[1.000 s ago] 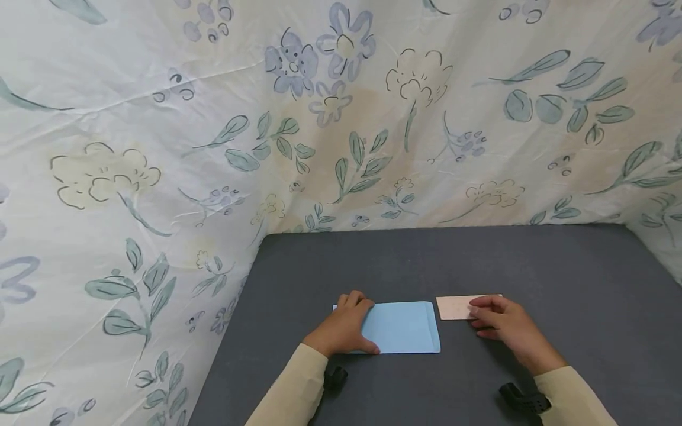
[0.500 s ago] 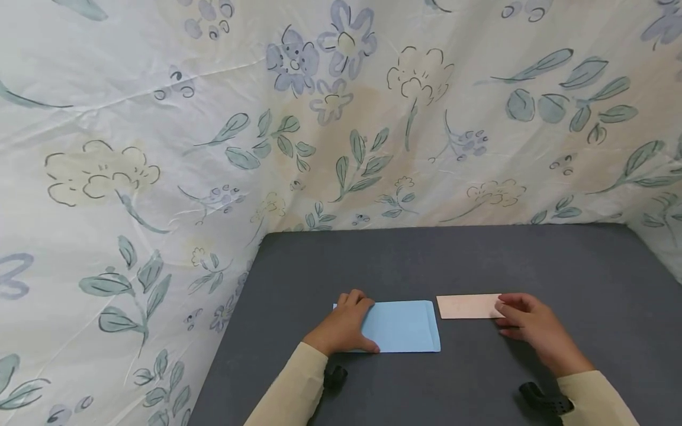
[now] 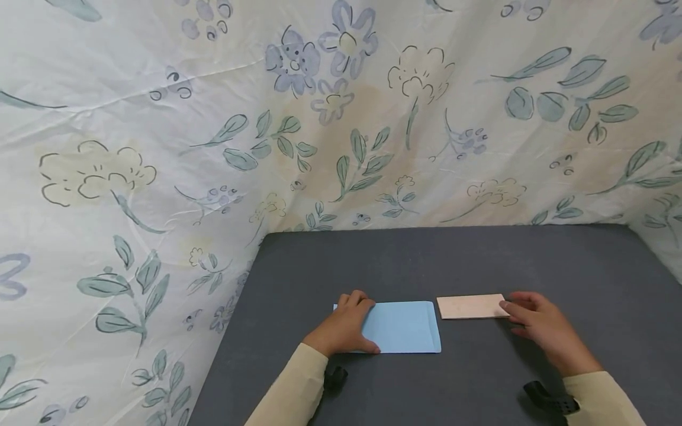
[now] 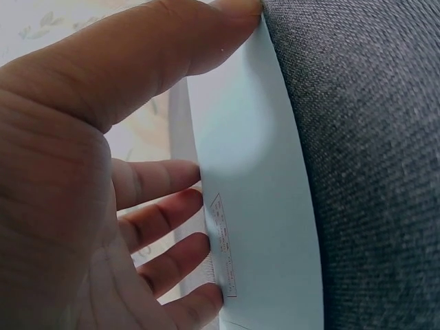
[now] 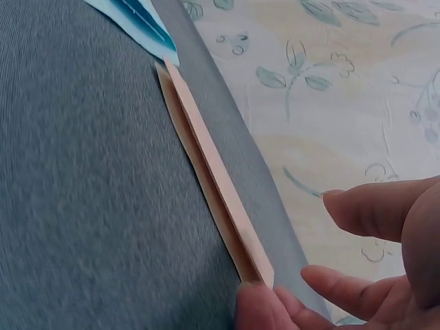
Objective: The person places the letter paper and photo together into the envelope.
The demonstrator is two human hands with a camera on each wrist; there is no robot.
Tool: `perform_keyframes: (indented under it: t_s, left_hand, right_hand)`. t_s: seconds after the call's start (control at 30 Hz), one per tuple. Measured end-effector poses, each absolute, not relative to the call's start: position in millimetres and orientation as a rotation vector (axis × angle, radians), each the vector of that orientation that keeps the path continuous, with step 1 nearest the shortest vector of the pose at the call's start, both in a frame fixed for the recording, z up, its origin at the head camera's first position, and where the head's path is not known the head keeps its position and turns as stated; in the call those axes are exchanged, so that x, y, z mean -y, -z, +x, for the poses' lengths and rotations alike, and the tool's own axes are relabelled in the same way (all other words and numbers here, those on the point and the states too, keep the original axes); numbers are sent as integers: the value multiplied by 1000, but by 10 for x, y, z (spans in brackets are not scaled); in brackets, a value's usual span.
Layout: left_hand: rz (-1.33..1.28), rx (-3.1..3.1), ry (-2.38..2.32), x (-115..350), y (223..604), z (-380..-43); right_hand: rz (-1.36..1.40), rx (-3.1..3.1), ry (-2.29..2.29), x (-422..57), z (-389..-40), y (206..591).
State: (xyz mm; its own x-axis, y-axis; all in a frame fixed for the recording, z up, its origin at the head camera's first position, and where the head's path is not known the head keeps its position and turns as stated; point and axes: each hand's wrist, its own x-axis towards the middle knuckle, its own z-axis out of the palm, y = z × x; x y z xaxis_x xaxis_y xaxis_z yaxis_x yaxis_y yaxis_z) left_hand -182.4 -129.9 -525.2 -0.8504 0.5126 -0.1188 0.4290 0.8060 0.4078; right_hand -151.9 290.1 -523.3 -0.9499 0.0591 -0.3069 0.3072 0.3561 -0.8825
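A light blue envelope [image 3: 402, 327] lies flat on the dark grey table. My left hand [image 3: 345, 323] holds its left part, thumb at the near edge and fingertips along the far edge; small red print shows on the envelope [image 4: 268, 172] in the left wrist view. Just right of it lies a narrow pale pink folded paper [image 3: 469, 307]. In the right wrist view this folded paper [image 5: 216, 175] shows two layers with a gap between. My right hand [image 3: 543, 328] pinches its right end with the thumb and a finger, the other fingers held apart.
The dark grey table [image 3: 415, 260] reaches back to a floral cloth [image 3: 319, 118], which hangs behind and to the left. A black wrist strap [image 3: 551, 399] sits on the right wrist, another black strap [image 3: 335, 378] on the left.
My right hand has slid rightward along the pink paper to its right end, baring more of the paper. The left hand and the envelope have stayed put.
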Motion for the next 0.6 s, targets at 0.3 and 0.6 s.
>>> perform_keyframes:
  t_s: [0.3,0.6]
  left_hand:
    - [724,-2769,-561,1278,5265,-1837]
    - [707,-2771,-568,1267,5281,-1846]
  right_hand:
    - [264,-2405,1652,-2813,-1531,5173]
    - [240,-2310,1896,-2856,-1590,5246]
